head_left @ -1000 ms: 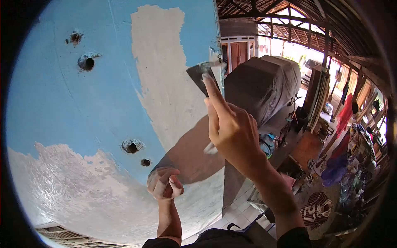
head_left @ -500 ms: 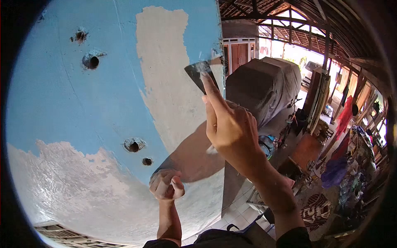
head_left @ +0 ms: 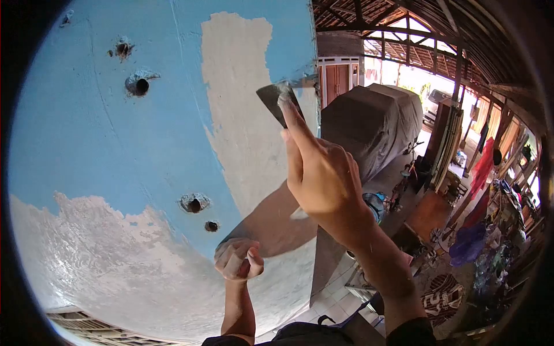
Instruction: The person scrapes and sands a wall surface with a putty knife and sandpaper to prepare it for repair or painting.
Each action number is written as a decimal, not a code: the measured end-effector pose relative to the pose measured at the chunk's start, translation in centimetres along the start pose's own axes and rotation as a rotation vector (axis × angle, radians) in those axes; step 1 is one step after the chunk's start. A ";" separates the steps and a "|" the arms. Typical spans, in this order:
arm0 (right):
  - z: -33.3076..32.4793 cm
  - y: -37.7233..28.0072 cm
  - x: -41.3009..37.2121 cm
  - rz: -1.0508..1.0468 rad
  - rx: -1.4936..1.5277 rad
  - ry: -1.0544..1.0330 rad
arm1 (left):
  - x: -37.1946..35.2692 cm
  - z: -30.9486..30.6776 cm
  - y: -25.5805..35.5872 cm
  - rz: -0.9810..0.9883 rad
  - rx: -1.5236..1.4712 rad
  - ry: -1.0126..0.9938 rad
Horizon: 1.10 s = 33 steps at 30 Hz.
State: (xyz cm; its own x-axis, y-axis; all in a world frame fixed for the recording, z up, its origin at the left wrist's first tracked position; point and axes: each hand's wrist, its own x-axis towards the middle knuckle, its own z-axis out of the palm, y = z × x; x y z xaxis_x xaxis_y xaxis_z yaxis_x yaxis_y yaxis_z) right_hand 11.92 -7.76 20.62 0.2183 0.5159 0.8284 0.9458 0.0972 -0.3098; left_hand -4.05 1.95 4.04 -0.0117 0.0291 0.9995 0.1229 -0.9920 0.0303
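My right hand [head_left: 326, 176] is closed round a putty knife [head_left: 270, 99], with the index finger stretched along its dark blade. The blade lies at the wall near its right edge, and whitish paste shows by the fingertip. The handle is hidden in my palm. Lower down, my left hand [head_left: 238, 259] is curled into a fist close to the wall; whether anything is inside cannot be seen. The wall [head_left: 156, 124] is blue, with a tall strip of pale filler [head_left: 234, 75] beside the blade and a broad greyish filled area [head_left: 109, 265] below.
Several holes break the wall, among them a round hole [head_left: 138, 86] at upper left and another hole [head_left: 195, 204] above my left hand. Right of the wall's edge stands a large covered object [head_left: 375, 121]. Cluttered items, with a purple cloth [head_left: 468, 245], fill the right side.
The view has shifted slightly, so the wall appears further right. Against the wall, the putty knife sits a little further left. Both hands keep their grip shapes.
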 end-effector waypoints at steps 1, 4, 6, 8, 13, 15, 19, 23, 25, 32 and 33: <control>-0.1 0.1 0.0 -0.020 0.014 0.020 | 0.0 0.1 0.1 -0.012 -0.003 -0.002; 0.5 0.2 -1.2 -0.046 0.070 0.024 | 0.2 0.0 0.1 -0.023 -0.008 -0.004; 0.3 -0.1 -0.8 -0.029 0.067 -0.002 | 0.1 0.0 0.2 -0.019 -0.011 0.009; -0.8 -0.8 0.8 0.030 0.030 -0.030 | 0.1 -0.1 0.3 -0.025 0.007 -0.008; 0.2 0.3 -0.3 -0.040 0.064 0.025 | -0.2 -0.3 0.4 -0.032 0.056 -0.026; 0.0 -0.1 0.3 -0.021 0.040 0.003 | -0.4 -0.5 0.3 0.001 0.089 -0.039; -0.2 0.1 -0.1 -0.021 0.041 -0.021 | -0.3 -1.1 0.3 -0.006 0.046 -0.072; -1.2 -0.4 1.3 -0.004 0.032 -0.046 | -0.7 -0.9 0.2 -0.023 0.027 -0.080; -1.1 0.1 1.4 -0.024 0.046 -0.023 | -0.5 -0.8 0.3 -0.023 0.024 -0.075; -1.1 0.3 2.4 -0.057 0.067 0.060 | -0.5 -0.8 0.5 -0.047 0.047 -0.103; -1.1 0.3 2.2 -0.034 0.066 0.030 | -0.6 -0.7 0.4 -0.044 0.049 -0.097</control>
State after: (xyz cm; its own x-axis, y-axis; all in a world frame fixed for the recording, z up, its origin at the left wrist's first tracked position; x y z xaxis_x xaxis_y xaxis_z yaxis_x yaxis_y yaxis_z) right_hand 12.92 -7.60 22.86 0.1946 0.4855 0.8523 0.9349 0.1709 -0.3109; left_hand -4.74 1.47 3.41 0.0776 0.0870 0.9932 0.1724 -0.9824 0.0726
